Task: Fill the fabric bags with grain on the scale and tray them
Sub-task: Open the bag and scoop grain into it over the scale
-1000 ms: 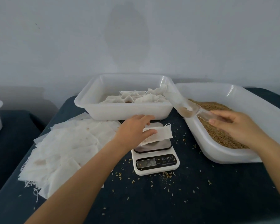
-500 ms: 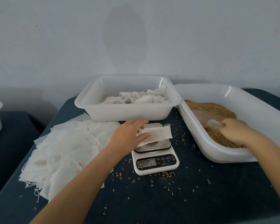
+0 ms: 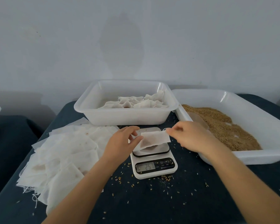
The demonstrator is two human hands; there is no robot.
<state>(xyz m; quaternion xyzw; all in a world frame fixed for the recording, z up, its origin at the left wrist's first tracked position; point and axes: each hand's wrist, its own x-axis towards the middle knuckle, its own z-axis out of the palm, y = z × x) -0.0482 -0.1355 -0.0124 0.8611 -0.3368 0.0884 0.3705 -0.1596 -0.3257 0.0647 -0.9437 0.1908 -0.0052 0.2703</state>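
Loose grains (image 3: 166,178) are lying scattered on the dark cloth (image 3: 152,206) in front of the white scale (image 3: 153,165), whose display is reading blurred digits. At the left, a heap (image 3: 61,157) of flat, papery empty bags is spreading out, too many to count. Over the scale's plate both hands are holding one thin bag (image 3: 155,140), dark grain showing through it: the left hand (image 3: 121,143) is pinching its left end, the right hand (image 3: 189,138) its top right corner. Half a second ago the right hand was in the grain (image 3: 225,126), holding a clear scoop (image 3: 199,121); the scoop is now lying there. Two white plastic trays are standing behind: one (image 3: 124,117) holding filled bags, one (image 3: 252,113) holding grain.
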